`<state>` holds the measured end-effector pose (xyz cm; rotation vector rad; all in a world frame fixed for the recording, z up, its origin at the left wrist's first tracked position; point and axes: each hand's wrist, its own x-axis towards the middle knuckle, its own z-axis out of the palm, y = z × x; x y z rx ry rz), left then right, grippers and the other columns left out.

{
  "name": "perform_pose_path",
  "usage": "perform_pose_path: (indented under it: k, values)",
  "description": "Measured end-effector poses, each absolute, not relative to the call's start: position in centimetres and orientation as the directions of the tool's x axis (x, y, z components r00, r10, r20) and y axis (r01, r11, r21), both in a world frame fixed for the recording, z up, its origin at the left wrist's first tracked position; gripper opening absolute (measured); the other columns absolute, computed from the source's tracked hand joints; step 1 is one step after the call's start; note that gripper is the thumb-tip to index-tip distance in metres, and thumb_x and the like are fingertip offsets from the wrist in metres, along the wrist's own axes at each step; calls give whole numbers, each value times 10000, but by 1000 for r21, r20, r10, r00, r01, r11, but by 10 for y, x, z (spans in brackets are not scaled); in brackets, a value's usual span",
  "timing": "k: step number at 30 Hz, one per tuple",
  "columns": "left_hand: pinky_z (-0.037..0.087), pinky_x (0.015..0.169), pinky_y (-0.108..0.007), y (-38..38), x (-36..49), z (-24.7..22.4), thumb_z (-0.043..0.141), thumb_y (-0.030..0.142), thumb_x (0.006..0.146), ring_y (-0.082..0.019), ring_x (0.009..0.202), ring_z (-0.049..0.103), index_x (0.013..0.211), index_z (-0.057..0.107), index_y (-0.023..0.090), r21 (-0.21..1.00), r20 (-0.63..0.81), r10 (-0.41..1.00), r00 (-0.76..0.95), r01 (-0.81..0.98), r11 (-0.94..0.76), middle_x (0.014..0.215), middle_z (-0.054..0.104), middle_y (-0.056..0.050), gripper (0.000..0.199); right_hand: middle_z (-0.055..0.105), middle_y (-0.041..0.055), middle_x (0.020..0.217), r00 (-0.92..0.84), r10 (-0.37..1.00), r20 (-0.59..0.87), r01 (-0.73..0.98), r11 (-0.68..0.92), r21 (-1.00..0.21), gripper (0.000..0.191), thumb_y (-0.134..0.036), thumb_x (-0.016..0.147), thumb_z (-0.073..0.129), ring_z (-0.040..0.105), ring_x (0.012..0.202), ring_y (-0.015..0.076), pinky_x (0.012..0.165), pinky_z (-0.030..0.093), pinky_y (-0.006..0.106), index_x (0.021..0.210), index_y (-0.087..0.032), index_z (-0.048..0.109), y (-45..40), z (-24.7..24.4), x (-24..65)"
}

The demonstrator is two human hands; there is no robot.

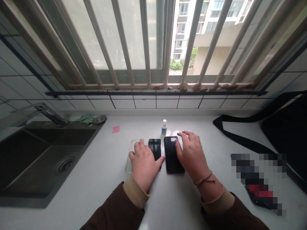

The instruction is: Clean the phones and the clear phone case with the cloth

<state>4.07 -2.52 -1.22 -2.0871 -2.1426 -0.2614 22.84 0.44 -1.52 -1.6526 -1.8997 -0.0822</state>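
Note:
On the white countertop two dark phones lie side by side. My left hand [144, 163] rests palm down with its fingers spread over a clear phone case [130, 159] and its thumb across the lower part of the smaller phone [154, 146]. Part of that phone and of the case is hidden under the hand. To the right lies the larger black phone [171, 156]. My right hand [192, 150] is at its right side, thumb at the phone's edge and fingers apart. A small white spray bottle [164, 127] stands upright just beyond the phones.
A dark sink [96, 127] with a faucet [51, 115] is at the left. Near it lie a green cloth [85, 119], a metal strainer [99, 119] and a pink sticky note [116, 129]. At right are a black bag's strap [240, 137] and a blurred-out object [256, 182]. A barred window rises behind.

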Motion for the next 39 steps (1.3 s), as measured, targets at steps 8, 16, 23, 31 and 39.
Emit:
perform_pose_path:
  k: [8, 16, 23, 31, 39]
  values:
    - [485, 971, -602, -20, 46, -13, 667, 548, 848, -460, 1299, 487, 1203, 710, 36, 50, 216, 973, -83, 996, 74, 1435, 557, -310, 625, 631, 183, 1353, -116, 879, 463, 886, 303, -352, 323, -284, 1028, 556, 553, 1260, 340, 1113, 442, 485, 1299, -165, 686, -1, -20, 218]
    - [488, 950, -543, -16, 47, -14, 654, 511, 833, -427, 1210, 523, 1194, 689, 32, 66, 234, 968, -93, 995, 80, 1281, 599, -266, 601, 632, 173, 1346, -120, 877, 466, 877, 313, -364, 319, -274, 1027, 554, 553, 1244, 333, 1114, 440, 473, 1298, -167, 683, 2, -22, 218]
    - [473, 923, -520, -17, 47, -11, 659, 482, 854, -404, 1072, 606, 1065, 687, 96, 61, 191, 978, -80, 996, 70, 1062, 687, -214, 442, 641, 170, 1332, -125, 879, 461, 873, 318, -371, 313, -269, 1024, 558, 565, 1230, 328, 1100, 453, 463, 1291, -163, 683, 2, -22, 218]
    - [490, 889, -472, -18, 49, -11, 672, 418, 866, -374, 1006, 643, 1028, 693, 95, 57, 189, 982, -12, 998, 1, 997, 703, -196, 362, 646, 170, 1324, -135, 877, 462, 866, 330, -375, 310, -266, 1024, 553, 574, 1221, 332, 1091, 454, 467, 1289, -168, 681, 2, -22, 218]
    - [505, 903, -447, -16, 45, -10, 648, 405, 898, -351, 965, 676, 986, 711, 82, 61, 214, 977, 18, 998, -32, 950, 713, -179, 340, 646, 170, 1311, -139, 862, 488, 856, 352, -378, 295, -247, 1023, 556, 571, 1216, 324, 1099, 457, 461, 1273, -153, 682, 2, -22, 218]
